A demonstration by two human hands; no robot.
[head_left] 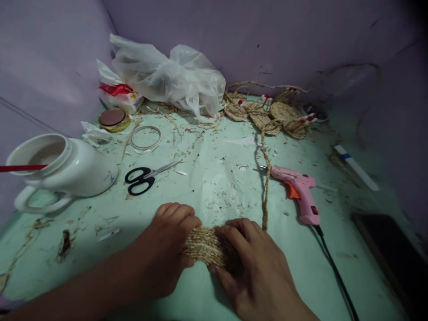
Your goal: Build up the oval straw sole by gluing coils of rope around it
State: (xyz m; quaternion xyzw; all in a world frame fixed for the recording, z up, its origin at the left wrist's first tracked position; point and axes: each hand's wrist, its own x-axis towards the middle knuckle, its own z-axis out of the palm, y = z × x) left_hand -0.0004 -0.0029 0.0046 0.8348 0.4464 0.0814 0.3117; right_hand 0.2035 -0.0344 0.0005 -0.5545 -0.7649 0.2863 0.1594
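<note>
Low in the middle of the head view, a straw-coloured piece of coiled braided cord point(207, 246) is held between both hands. My left hand point(170, 240) grips its left end, fingers curled over the top and thumb below. My right hand point(249, 263) clasps the right end the same way, and covers much of that side. A braided straw cord point(266, 187) runs from beside my right hand up toward the woven coils point(282, 115) at the back. Right of the cord lies a pink glue gun point(296, 183) with an orange trigger and a lit red light.
Black-handled scissors point(142, 179) and a tape ring point(146, 137) lie left of centre. A white mug point(83, 167) stands at the left, near a round tin point(114, 119). Plastic bags point(174, 80) fill the back. A dark phone-like slab point(388, 254) and a white strip point(357, 168) lie right.
</note>
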